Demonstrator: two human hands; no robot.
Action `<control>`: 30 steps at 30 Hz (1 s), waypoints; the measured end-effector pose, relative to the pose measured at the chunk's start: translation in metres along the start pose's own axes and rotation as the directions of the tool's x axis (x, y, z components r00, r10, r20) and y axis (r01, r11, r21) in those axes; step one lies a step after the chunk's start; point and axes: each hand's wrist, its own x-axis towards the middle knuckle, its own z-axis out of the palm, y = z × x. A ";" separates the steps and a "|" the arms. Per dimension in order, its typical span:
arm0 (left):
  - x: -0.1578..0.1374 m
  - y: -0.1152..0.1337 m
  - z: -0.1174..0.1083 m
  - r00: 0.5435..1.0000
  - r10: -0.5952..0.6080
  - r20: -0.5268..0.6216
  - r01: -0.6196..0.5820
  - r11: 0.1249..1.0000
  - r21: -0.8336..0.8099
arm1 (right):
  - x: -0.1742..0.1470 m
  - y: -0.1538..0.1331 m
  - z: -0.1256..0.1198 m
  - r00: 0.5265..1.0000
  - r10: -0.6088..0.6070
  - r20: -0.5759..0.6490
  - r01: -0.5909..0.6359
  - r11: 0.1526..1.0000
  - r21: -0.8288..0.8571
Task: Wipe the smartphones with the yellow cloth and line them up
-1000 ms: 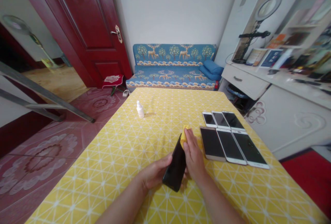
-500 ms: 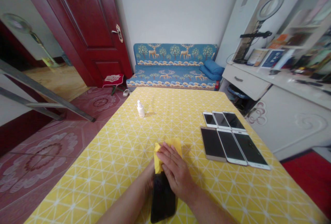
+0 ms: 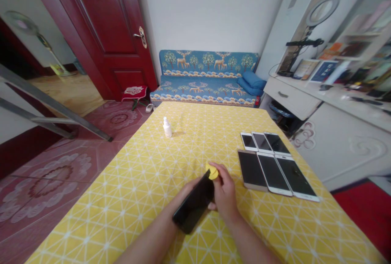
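Observation:
A black smartphone (image 3: 195, 205) is tilted above the near part of the table, its dark screen facing up. My left hand (image 3: 188, 186) grips it from beneath and along its left side; most of those fingers are hidden behind the phone. At the phone's far right corner, my right hand (image 3: 225, 186) pinches a small yellow cloth (image 3: 211, 171) against the edge. A white spray bottle (image 3: 167, 127) stands upright farther off to the left. To the right of my hands lie several phones in two rows, among them a gold-edged phone (image 3: 252, 170) and a white phone (image 3: 297, 177).
A yellow cloth with white lines (image 3: 128, 182) covers the table. Beyond it is a blue patterned sofa (image 3: 207, 81). A white desk (image 3: 345, 105) with a ring light (image 3: 323, 9) runs along the right. Metal legs (image 3: 61, 105) stand at the left, near a red door (image 3: 100, 16).
The phone has turned clockwise and its far end has swung right. My right hand has moved from lying flat over the cloth on the screen to the far right corner, with the cloth bunched smaller.

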 end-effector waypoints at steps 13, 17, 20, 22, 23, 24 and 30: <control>-0.001 0.000 0.005 0.942 -0.297 0.155 0.327 0.915 -0.238 | 0.023 0.029 -0.030 0.986 -0.069 -0.153 0.050 0.991 -0.127; 0.000 -0.001 0.001 0.944 -0.296 0.145 0.328 0.889 -0.318 | 0.016 0.019 -0.018 0.978 -0.189 0.085 0.197 0.976 -0.092; 0.001 -0.001 0.001 0.954 -0.247 0.168 0.297 0.846 -0.442 | 0.009 0.011 -0.011 0.935 -0.266 0.234 0.281 0.959 -0.033; 0.001 0.000 0.001 0.963 -0.210 0.167 0.267 0.800 -0.538 | 0.005 0.007 -0.008 0.909 -0.295 0.294 0.314 0.949 -0.019; 0.001 0.001 0.002 0.970 -0.190 0.150 0.242 0.776 -0.583 | 0.002 0.004 -0.007 0.899 -0.305 0.314 0.327 0.945 -0.017; 0.001 0.002 0.001 0.978 -0.169 0.119 0.206 0.754 -0.623 | 0.000 0.001 -0.007 0.890 -0.312 0.333 0.335 0.942 -0.013; 0.000 0.013 -0.011 0.965 -0.250 0.074 0.238 0.730 -0.641 | -0.013 -0.015 -0.003 0.746 -0.424 0.514 0.494 0.870 0.001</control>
